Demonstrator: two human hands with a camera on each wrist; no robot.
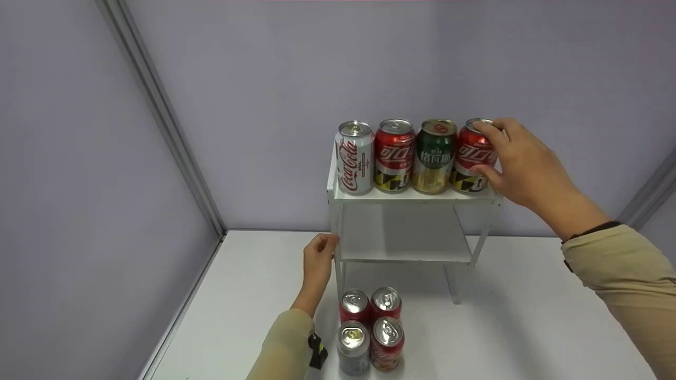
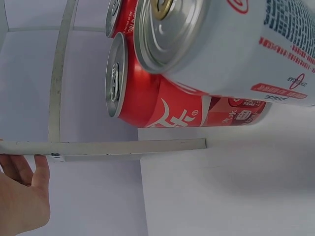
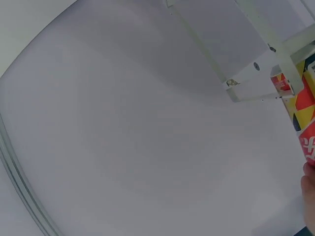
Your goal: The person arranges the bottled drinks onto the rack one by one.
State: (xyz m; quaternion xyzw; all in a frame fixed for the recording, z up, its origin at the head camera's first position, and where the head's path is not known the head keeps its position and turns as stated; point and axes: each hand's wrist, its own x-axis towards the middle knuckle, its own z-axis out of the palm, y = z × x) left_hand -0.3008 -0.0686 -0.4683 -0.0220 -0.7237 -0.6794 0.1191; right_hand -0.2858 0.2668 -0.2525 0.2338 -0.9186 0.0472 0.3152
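Observation:
On the top tier of a white two-tier rack (image 1: 406, 232), my right hand (image 1: 520, 158) holds the rightmost red Coca-Cola can (image 1: 469, 158). Its thumb lies on the can's front and fingers reach over the rim. Left of that can stand a green-and-gold can (image 1: 434, 158), another red can (image 1: 394, 158) and a white Coca-Cola can (image 1: 355, 161), all upright. My left hand (image 1: 319, 256) grips the rack's left upright, with its fingers at the white bar (image 2: 98, 148) in the left wrist view. In the right wrist view only a bit of the right hand (image 3: 309, 191) shows beside a can (image 3: 307, 113).
In front of the rack on the white table (image 1: 253, 295), several cans stand close together: a silver-white can (image 1: 354, 353) and red ones, such as the red can (image 1: 387, 348). The lower tier (image 1: 404, 240) is grey-white. Grey walls (image 1: 274, 105) enclose the back and sides.

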